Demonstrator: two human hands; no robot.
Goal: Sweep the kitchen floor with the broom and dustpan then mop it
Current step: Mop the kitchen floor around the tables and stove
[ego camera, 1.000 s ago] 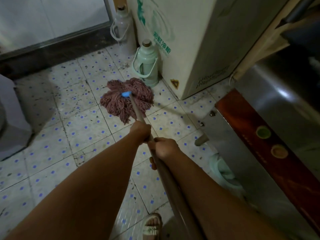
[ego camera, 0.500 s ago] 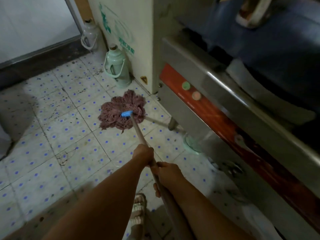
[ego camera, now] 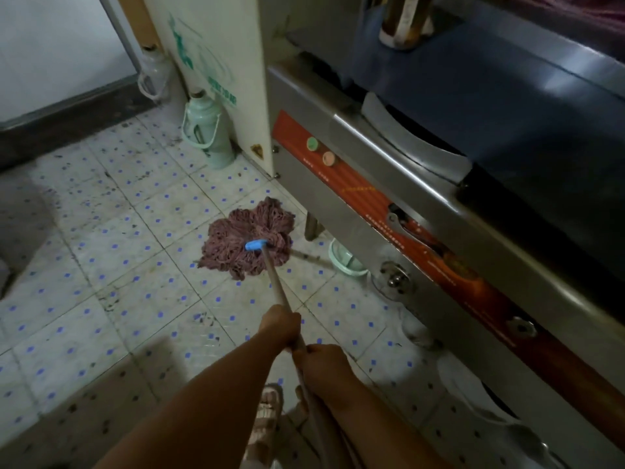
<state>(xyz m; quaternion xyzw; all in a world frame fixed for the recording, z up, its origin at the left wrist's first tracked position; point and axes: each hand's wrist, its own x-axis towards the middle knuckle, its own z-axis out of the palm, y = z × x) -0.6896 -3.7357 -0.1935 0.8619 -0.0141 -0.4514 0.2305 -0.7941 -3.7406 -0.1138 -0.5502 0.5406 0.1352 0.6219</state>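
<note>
While both hands grip the handle [ego camera: 277, 282] — mop head [ego camera: 248, 243] now nearer the stove [ego camera: 389, 204] than before.

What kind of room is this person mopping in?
Probably a working kitchen: a stainless steel cooker with a red control panel stands on a white floor tiled with blue dots, with a pale green thermos flask beside a cream appliance.

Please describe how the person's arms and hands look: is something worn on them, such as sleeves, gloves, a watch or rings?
Both forearms are bare as far as the picture shows; no sleeve comes into view. The left hand and the right hand wear no gloves. No watch, bracelet or ring is visible, though the dim, slightly blurred picture could hide a thin ring.
</note>
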